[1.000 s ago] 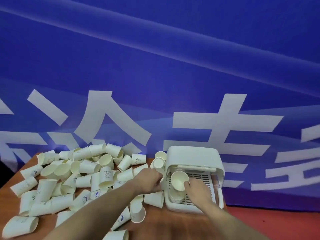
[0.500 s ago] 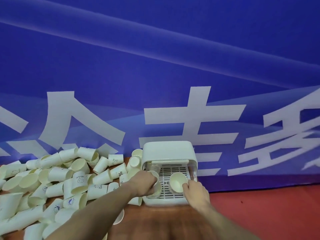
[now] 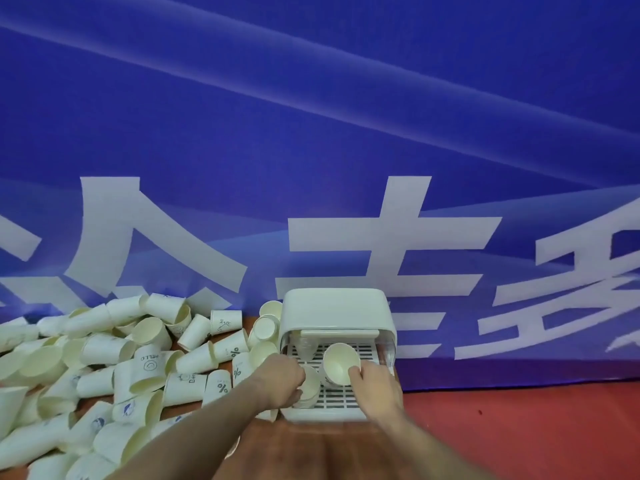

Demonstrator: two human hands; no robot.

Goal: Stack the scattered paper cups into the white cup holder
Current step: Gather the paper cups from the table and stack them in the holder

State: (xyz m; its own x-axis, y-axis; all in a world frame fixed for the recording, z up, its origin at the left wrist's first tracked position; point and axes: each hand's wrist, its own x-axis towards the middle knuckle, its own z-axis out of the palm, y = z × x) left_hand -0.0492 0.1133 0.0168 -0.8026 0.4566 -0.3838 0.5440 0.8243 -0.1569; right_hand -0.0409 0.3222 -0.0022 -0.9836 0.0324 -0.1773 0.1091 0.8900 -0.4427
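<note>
Two bare hands place paper cups inside a white cup holder [image 3: 334, 311] on a wooden table [image 3: 311, 452].

The holder sits at the table's far edge against a blue banner [image 3: 311, 116] with large white characters. The right hand [image 3: 375, 386] grips one tilted cup [image 3: 341, 362] over the slotted tray; the left hand [image 3: 280, 377] curls around a second cup [image 3: 308, 386] at the tray's left. Dozens of scattered cups [image 3: 104, 368] lie heaped to the left.
</note>
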